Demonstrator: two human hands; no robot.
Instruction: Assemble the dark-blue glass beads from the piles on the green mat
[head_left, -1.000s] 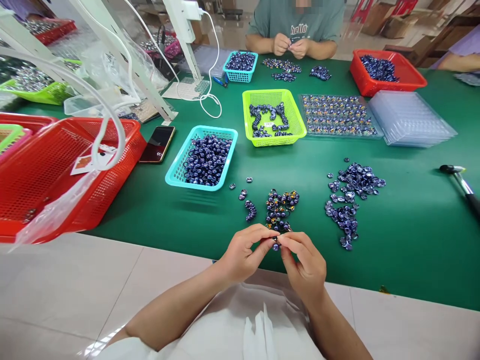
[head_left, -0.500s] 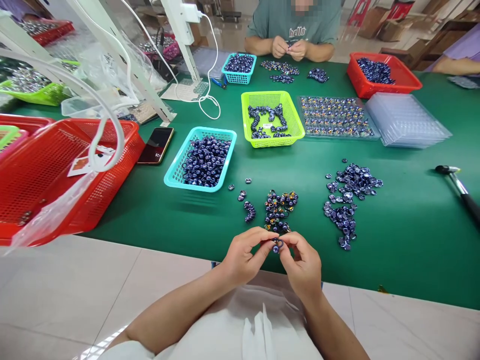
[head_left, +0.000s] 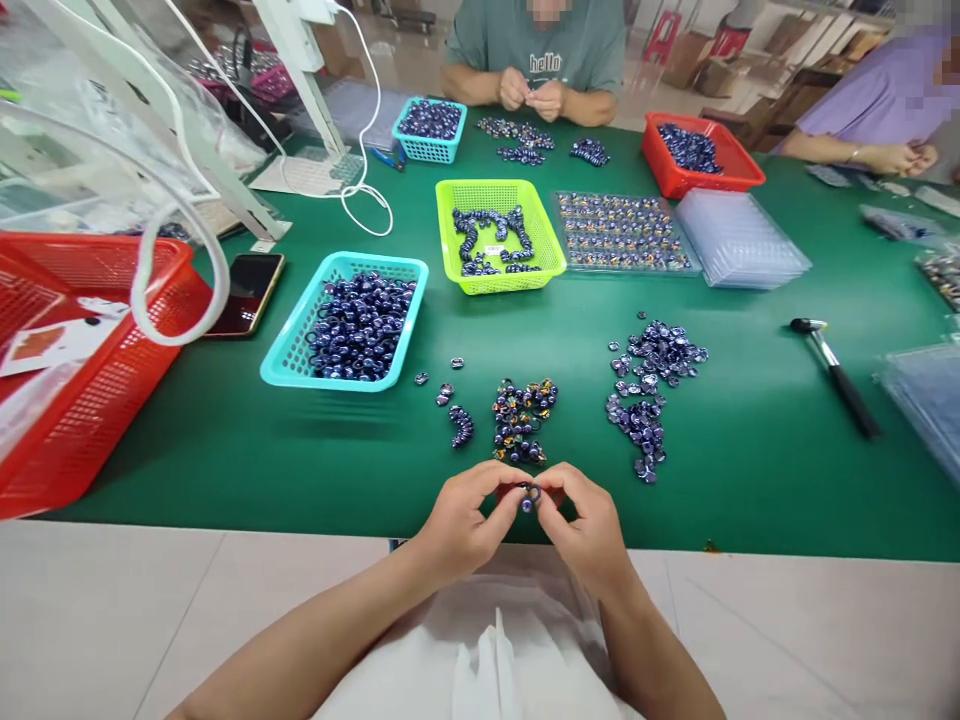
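My left hand and my right hand meet at the table's front edge, fingertips pinched together. Between them is a small dark-blue metallic ring with a round shiny part at its lower side; finer detail is too small to tell. Just beyond my fingers lies a cluster of blue rings with orange-gold glints. To its left is a curved row of dark-blue pieces, with several loose pieces near it. A pile of flat, round dark-blue pieces spreads to the right.
A turquoise basket of blue rings stands left, beside a phone and red basket. A lime basket, filled clear tray and stacked trays lie ahead. A hammer is right. Two co-workers sit across.
The view has swung to the right, bringing in more of the purple-sleeved co-worker and the table's right side. Both my hands keep their pinch on the small ring, nearly unchanged.
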